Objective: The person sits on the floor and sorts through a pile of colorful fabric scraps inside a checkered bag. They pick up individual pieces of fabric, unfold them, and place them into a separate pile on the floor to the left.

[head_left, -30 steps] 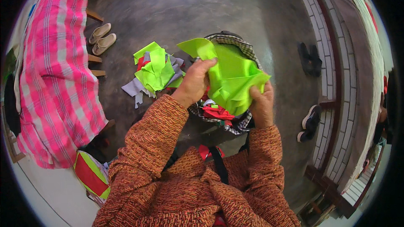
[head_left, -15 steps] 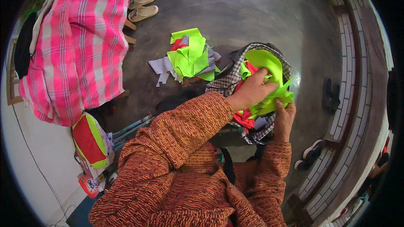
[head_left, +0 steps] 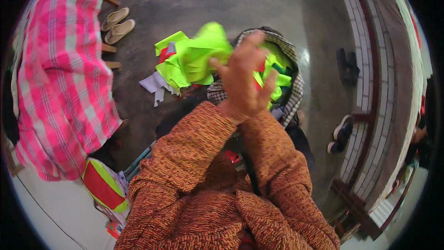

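Note:
My left hand (head_left: 243, 81) is raised over a checked cloth bundle (head_left: 292, 71) filled with neon green and red fabric pieces (head_left: 277, 76). Its fingers are spread and blurred. A neon green cloth piece (head_left: 206, 46) hangs in the air just left of the thumb; whether it still touches the hand is unclear. It sits above a pile of neon green pieces (head_left: 178, 67) on the concrete floor. My right hand is hidden behind the left hand; only its orange knitted sleeve (head_left: 273, 153) shows.
A pink plaid cloth (head_left: 60, 74) hangs at the left. Beige sandals (head_left: 118, 22) lie far left, grey scraps (head_left: 155, 85) by the pile. Dark shoes (head_left: 347, 65) and another shoe (head_left: 341, 133) lie near a brick step (head_left: 374, 92) at right. A red-and-green bag (head_left: 101, 186) is lower left.
My left hand has lifted off the green cloth in the bundle and swung up and left with fingers spread. A green piece now sits in the air over the floor pile.

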### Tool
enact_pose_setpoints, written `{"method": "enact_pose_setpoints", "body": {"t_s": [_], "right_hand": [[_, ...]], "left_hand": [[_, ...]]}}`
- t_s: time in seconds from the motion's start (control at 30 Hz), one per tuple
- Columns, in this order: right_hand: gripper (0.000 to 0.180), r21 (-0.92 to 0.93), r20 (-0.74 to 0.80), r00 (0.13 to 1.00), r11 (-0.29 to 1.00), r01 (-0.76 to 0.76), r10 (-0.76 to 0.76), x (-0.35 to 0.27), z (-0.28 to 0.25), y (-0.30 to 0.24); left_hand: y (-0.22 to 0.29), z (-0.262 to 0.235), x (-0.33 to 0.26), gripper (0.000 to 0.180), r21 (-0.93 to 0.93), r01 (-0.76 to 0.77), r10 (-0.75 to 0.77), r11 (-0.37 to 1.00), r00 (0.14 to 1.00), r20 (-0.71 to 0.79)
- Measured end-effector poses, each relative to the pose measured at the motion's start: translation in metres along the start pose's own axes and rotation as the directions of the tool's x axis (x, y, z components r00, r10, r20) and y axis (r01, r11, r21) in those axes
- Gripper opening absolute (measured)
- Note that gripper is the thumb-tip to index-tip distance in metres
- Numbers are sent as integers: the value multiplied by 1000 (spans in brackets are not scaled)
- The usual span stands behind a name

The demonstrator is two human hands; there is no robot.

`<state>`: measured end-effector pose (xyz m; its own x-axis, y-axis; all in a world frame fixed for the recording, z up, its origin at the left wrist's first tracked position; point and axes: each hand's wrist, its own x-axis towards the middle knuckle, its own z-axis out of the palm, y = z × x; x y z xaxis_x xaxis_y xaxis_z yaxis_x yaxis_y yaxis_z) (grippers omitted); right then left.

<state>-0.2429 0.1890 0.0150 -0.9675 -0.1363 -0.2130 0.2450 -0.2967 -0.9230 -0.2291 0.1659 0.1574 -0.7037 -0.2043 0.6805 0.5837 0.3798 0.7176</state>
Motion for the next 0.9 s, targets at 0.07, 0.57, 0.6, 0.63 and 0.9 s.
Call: {"method": "enact_pose_setpoints", "body": {"t_s": [0.07,0.57,0.6,0.63,0.9], "right_hand": [[39,-64,22,998,996,-60,62,0,11,11],[64,-921,-348,885,62,-384,310,-77,-159,11],[58,-933,-332,904,48,-357,270,-81,-170,16],[51,-945,-309,923,39,-326,230,-81,-170,13],[33,-754,-237,971,628,-193,14,-78,-208,-93]], "left_hand": [[-12,2,2,42,-38,102,-104,994,992,-69],[-24,-8,13,38,-134,274,-287,952,954,-86],[-25,-7,12,37,-153,283,-298,947,951,-80],[-26,-7,13,37,-165,289,-304,943,950,-77],[-28,-7,12,26,-206,351,-366,914,929,-43]]}}
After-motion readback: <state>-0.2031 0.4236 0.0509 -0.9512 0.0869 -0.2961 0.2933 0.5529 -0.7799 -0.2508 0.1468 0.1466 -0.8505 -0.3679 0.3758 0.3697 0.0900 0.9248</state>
